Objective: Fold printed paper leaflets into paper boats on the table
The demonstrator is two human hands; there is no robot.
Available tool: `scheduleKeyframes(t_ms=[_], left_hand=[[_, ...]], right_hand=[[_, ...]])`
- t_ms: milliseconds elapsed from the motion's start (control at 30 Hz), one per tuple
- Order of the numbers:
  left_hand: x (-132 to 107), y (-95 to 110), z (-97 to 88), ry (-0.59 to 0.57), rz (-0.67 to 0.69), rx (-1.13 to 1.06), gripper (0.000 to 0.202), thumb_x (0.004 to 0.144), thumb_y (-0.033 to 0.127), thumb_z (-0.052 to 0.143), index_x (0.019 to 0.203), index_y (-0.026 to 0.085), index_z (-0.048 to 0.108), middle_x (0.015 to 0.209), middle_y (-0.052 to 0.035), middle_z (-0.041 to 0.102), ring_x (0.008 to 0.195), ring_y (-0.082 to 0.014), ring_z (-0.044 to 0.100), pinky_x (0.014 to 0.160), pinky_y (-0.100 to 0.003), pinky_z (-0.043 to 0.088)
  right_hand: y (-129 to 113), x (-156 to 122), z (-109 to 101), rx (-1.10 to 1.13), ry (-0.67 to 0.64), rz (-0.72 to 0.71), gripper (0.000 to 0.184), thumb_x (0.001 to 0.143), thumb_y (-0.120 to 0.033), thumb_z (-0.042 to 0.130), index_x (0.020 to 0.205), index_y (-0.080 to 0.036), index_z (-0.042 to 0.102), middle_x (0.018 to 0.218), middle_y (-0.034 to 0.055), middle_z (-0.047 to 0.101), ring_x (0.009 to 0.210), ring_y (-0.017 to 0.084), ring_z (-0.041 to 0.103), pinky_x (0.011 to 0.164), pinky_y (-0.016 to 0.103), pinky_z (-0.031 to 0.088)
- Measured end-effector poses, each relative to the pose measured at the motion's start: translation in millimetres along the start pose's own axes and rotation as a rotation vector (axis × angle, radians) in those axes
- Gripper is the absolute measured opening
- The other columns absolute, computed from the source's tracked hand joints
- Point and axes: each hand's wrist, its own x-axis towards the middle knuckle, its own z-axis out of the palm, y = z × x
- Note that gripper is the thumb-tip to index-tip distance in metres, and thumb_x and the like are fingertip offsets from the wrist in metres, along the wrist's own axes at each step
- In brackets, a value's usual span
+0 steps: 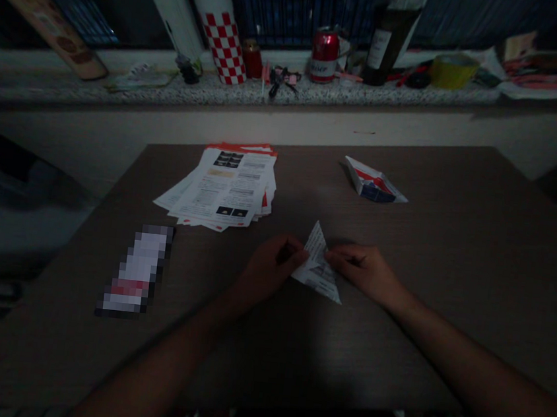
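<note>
A small piece of printed paper (pixel 318 276), folded into a pointed triangular shape, is held between my two hands over the table. My left hand (pixel 275 261) pinches its left edge between thumb and fingers. On the opposite edge, my right hand (pixel 364 270) pinches it the same way. The paper's tip points away from me and a lower corner sticks out toward the right. Farther back on the right lies a folded paper boat (pixel 375 182) in white, red and blue. To the left is a stack of printed sheets (pixel 225 190) with red edges.
A phone (pixel 135 270) with a blurred-out screen lies at left on the dark wooden table (pixel 453 253). Behind, a granite windowsill (pixel 166 94) carries a red-checked bottle (pixel 223 47), a red can (pixel 323 57), a dark bottle (pixel 382 50) and a yellow bowl (pixel 453 71).
</note>
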Motion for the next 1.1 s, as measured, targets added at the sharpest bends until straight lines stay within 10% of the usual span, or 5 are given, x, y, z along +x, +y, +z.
scheduleKeyframes(t_ms=[1100], left_hand=[[2.4,-7.2,-3.1,0.123,0.004,0.002,0.025,0.099,0.046,0.062,0.095,0.022,0.062,0.092,-0.0018,0.067,0.084,-0.0195,0.062,0.074,-0.031,0.048]], right_hand=[[4.4,-0.1,-3.1,0.039,-0.167,0.060,0.049,0.099,-0.062,0.062,0.074,-0.020,0.067,0.066,-0.0025,0.051,0.059,0.013,0.044,0.053,0.026,0.034]])
